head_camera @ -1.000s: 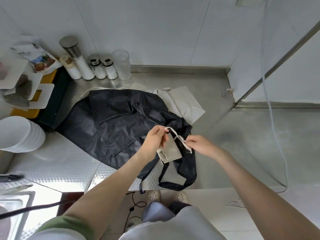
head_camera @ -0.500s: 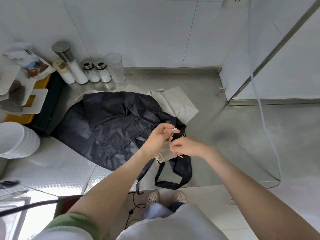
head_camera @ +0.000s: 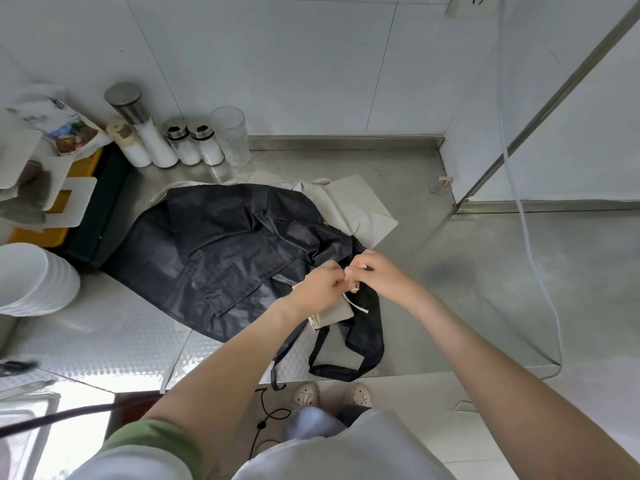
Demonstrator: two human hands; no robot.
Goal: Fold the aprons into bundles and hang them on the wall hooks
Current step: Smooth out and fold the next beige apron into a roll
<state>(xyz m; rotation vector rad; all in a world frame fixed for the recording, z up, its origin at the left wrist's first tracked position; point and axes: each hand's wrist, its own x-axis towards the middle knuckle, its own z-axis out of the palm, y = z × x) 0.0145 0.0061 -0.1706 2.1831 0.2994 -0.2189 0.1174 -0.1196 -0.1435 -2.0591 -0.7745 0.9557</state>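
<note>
A small folded beige apron bundle [head_camera: 332, 311] hangs just above the steel counter [head_camera: 467, 289], under my left hand [head_camera: 320, 287]. My left hand grips the bundle's top, and my right hand [head_camera: 379, 277] pinches its thin white tie string [head_camera: 356, 304] right beside the left fingers. A black apron [head_camera: 221, 251] lies spread and crumpled on the counter behind the hands, its strap loop [head_camera: 346, 367] hanging over the front edge. Another beige apron [head_camera: 356, 206] lies partly under the black one at the back. No wall hooks are in view.
Salt shakers [head_camera: 192, 145], a tall canister [head_camera: 138, 123] and a glass [head_camera: 232, 136] stand along the back wall. White bowls [head_camera: 31, 278] are stacked at the left. A yellow-and-black box [head_camera: 86, 216] sits at the far left. A metal post [head_camera: 540, 109] and a hanging cord [head_camera: 530, 237] are at the right.
My right hand came in from the right and met my left hand over the bundle. The string it held out taut is now gathered between both sets of fingers.
</note>
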